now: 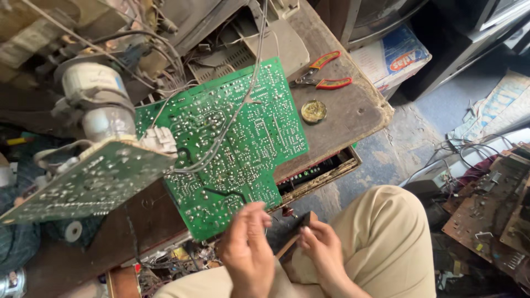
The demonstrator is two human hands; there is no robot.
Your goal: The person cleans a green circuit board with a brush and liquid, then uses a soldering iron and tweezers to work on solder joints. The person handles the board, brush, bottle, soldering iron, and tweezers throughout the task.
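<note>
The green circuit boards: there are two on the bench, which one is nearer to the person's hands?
The large green board lying flat on the bench; its lower corner is just above the left hand. The smaller board sits tilted further left, under the grey cylindrical part.

A large circuit board [232,143] lies on the workbench [353,110], overhanging its near edge. Behind it to the right lie pliers [323,74], with a small round tin [313,111] just before them. A smaller board [83,185] hangs left. Both hands [248,256] [323,248] meet below the large board's near corner.
</note>
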